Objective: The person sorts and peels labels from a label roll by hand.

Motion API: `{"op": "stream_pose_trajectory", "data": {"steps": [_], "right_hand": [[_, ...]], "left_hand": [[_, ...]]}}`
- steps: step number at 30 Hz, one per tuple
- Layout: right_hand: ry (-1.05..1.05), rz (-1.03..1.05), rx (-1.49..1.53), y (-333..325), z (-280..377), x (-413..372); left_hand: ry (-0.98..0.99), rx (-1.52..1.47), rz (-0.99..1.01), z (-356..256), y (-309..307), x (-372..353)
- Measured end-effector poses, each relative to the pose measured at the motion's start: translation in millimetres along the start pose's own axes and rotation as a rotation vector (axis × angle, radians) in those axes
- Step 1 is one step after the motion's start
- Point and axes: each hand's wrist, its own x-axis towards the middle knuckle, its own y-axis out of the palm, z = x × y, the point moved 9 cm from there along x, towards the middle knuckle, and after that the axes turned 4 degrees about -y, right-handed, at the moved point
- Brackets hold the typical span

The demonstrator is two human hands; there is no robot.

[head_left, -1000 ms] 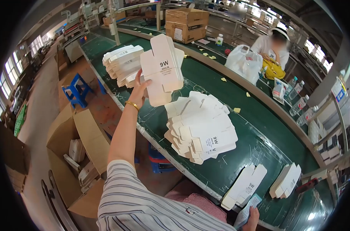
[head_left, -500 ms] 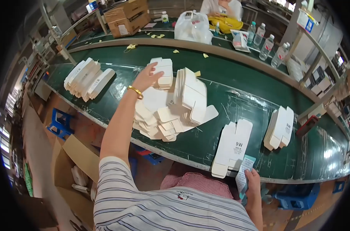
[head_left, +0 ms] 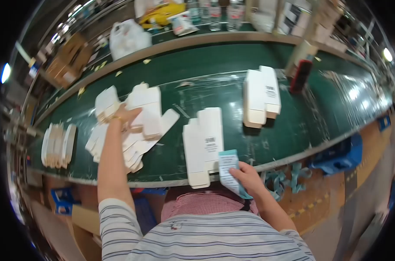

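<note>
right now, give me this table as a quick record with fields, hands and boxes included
left hand: at a heap of white boxes, grip unclear
right hand: holding a printed blue strip
middle boxes: flat, at the near edge of the green table
right boxes: stacked, print blurred
left boxes: in a row
behind: white plastic bag

Your right hand [head_left: 250, 179] pinches a printed strip [head_left: 228, 167] (teal along its top edge), with flat white cardboard [head_left: 211, 130] to the left of those fingers. Your left hand [head_left: 128, 115] is among heaped white cartons [head_left: 149, 100], which flank its fingers.
</note>
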Motion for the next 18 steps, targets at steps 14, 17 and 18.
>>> {"op": "stream_pose_trajectory", "data": {"steps": [14,17,18], "right_hand": [[-0.371,-0.406,-0.104,-104,92,-34],[-0.414,-0.426,-0.086,-120,95,-28],[-0.430,-0.427,-0.088,-125,93,-24]], "left_hand": [[-0.326,0.113,0.105,29,-4,37],[-0.379,-0.021,0.111,46,-9,48],[-0.381,-0.064,0.110,45,-9,49]]}}
